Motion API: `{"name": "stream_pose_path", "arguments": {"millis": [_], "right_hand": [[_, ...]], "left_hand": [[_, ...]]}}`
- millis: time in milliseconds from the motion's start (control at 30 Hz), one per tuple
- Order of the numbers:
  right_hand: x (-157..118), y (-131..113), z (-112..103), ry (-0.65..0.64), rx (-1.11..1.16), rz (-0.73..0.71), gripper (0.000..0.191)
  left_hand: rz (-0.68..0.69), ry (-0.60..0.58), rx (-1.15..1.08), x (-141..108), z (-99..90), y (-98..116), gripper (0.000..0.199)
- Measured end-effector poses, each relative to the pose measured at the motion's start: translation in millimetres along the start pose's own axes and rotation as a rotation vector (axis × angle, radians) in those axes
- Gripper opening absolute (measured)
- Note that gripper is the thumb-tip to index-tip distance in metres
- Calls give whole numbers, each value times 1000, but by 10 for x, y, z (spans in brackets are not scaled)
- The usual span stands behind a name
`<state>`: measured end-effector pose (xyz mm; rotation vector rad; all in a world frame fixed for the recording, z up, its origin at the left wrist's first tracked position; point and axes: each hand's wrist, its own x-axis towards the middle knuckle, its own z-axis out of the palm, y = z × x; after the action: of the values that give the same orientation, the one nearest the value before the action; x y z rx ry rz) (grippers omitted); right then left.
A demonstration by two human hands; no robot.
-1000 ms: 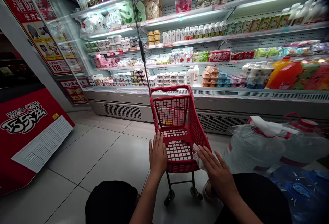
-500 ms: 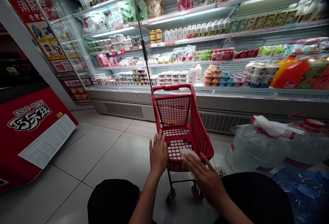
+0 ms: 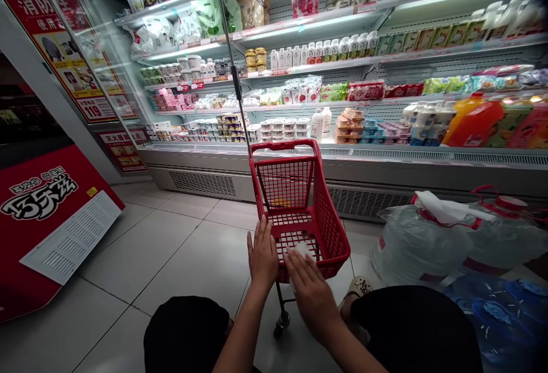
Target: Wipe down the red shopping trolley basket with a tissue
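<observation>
The red plastic shopping cart (image 3: 333,222) stands on the tiled floor between the person's knees and the refrigerated display case (image 3: 199,182), its basket's low end toward the person. The left hand (image 3: 262,256) lies against the basket's left near corner with fingers straight and slightly spread, not visibly wrapped around the rim, so it may steady the cart only weakly. The right hand (image 3: 311,294) lies flat-fingered over a crumpled white tissue (image 3: 303,248) at the near rim; whether the thumb pinches the tissue underneath is hidden. Since the cart rides on casters, such as the front wheel (image 3: 281,323), a hard push could roll it toward the case or twist it sideways. The tall thin pole (image 3: 234,79) rising from the handle's left corner could then sway into the shelves. The tissue could catch or tear on the basket's lattice, or drop through it if the fingers lift. A swing to the right might bring a wheel against the perforated clog (image 3: 362,286) or the bagged water jugs (image 3: 422,244) beyond it.
</observation>
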<state>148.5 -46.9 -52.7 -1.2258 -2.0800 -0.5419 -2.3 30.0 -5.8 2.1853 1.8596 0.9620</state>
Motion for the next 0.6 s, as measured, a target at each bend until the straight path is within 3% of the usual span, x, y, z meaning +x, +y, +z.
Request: {"name": "stream_pose_path", "arguments": {"millis": [100, 200, 433, 533, 600], "right_hand": [[141, -147, 55, 26, 24, -72, 76], [98, -7, -58, -13, 25, -127, 76], [-398, 814, -432, -88, -46, -53, 87], [-474, 1174, -579, -47, -26, 89, 82], [-417, 1329, -678, 46, 35, 245, 76]], "left_hand": [[1, -7, 4, 0, -32, -43, 56], [11, -29, 17, 0, -71, -68, 55], [50, -71, 49, 22, -148, -75, 52], [63, -74, 65, 68, -207, -96, 53], [86, -52, 114, 99, -234, -73, 53]]}}
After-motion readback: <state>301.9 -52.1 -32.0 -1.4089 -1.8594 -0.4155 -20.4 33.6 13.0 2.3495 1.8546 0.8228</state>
